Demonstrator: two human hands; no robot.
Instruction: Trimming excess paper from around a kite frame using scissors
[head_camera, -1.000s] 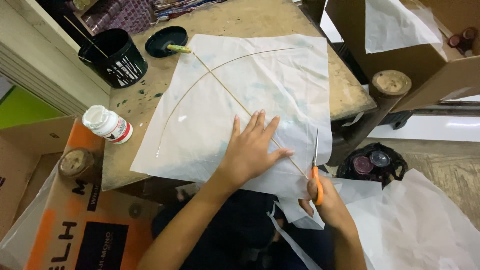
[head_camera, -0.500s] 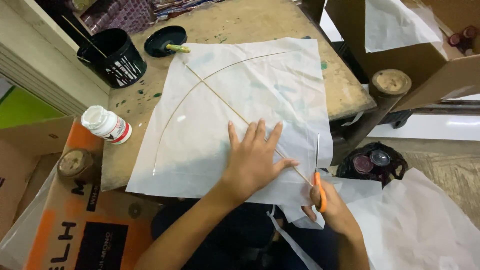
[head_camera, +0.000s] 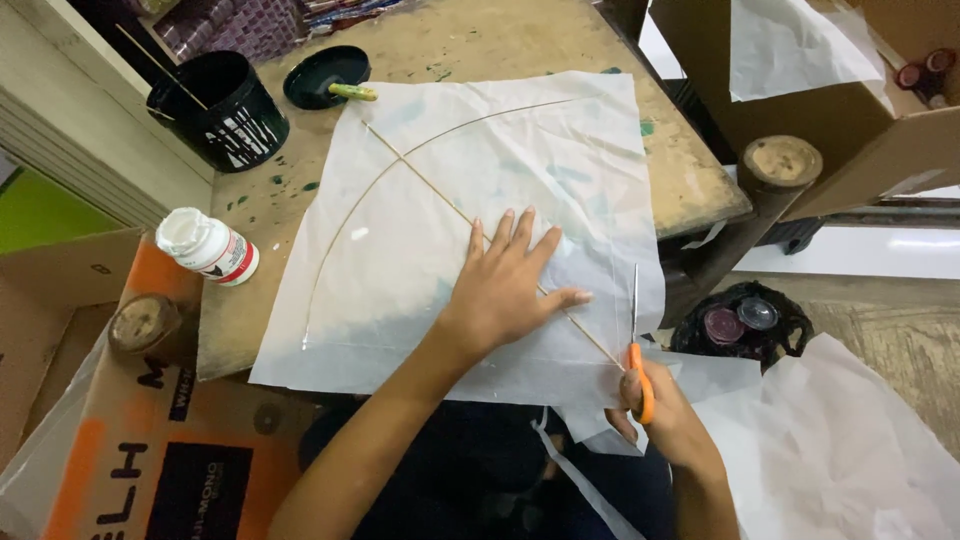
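Note:
A white tissue paper sheet (head_camera: 500, 180) lies on a worn wooden table (head_camera: 500, 45), with a straight thin stick (head_camera: 420, 180) and a bowed thin stick (head_camera: 350, 215) crossed on it. My left hand (head_camera: 505, 285) presses flat on the paper over the straight stick, fingers spread. My right hand (head_camera: 660, 415) grips orange-handled scissors (head_camera: 637, 340) at the sheet's right edge near the lower corner, blades pointing away from me along the paper's edge.
A black paint-streaked pot (head_camera: 220, 110) with a stick in it and a black lid (head_camera: 325, 75) stand at the table's far left. A white glue bottle (head_camera: 208, 246) lies near the left edge. Cardboard boxes (head_camera: 150, 420) flank the table; loose white paper (head_camera: 850, 440) lies at right.
The scissors have stayed at the right edge of the sheet, shifting slightly. My left hand stays pressed on the paper and stick.

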